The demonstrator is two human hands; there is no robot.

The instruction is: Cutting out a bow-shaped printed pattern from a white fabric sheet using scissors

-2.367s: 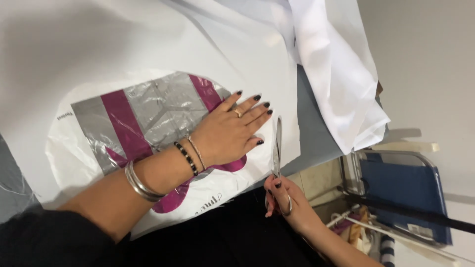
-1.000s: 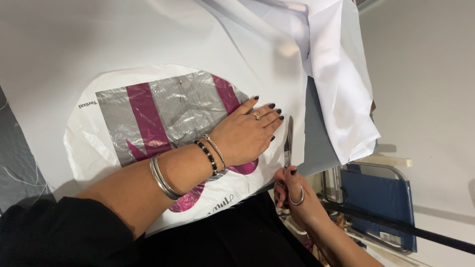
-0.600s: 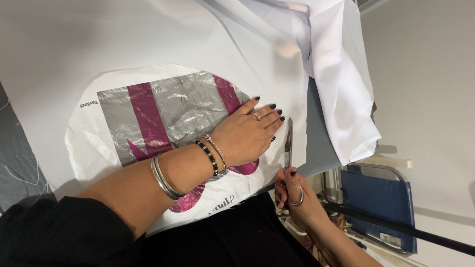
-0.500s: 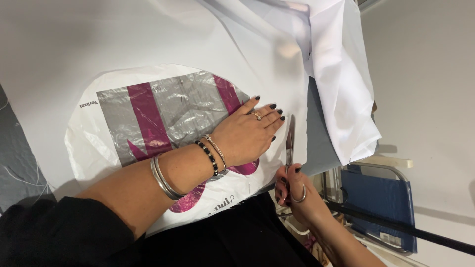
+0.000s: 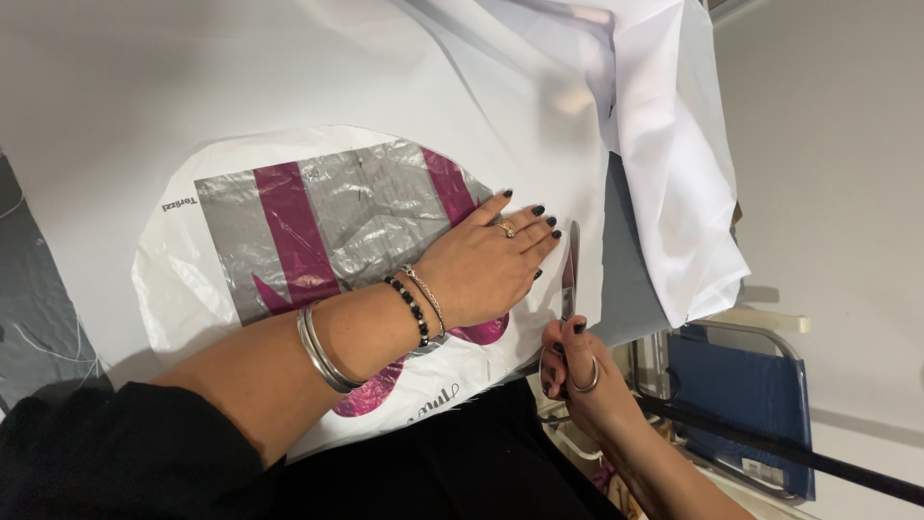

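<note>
White fabric (image 5: 318, 87) spread over our grey table (image 5: 630, 279) | plastic pattern (image 5: 318, 231), silver and magenta, lies on it | our left hand (image 5: 486, 265) flat, fingers together, pinning pattern | our right hand (image 5: 577, 371) gripping scissors (image 5: 570, 274) at fabric edge | blue folding chair (image 5: 736, 395) beyond table.

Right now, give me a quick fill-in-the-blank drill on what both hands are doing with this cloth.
1. The left hand lies flat on a rounded plastic ____.
2. The right hand holds ____.
3. The blades point away from the person, along the edge of the white ____.
4. The left wrist wears silver ____.

Missing words: pattern; scissors; cloth; bangles
</note>
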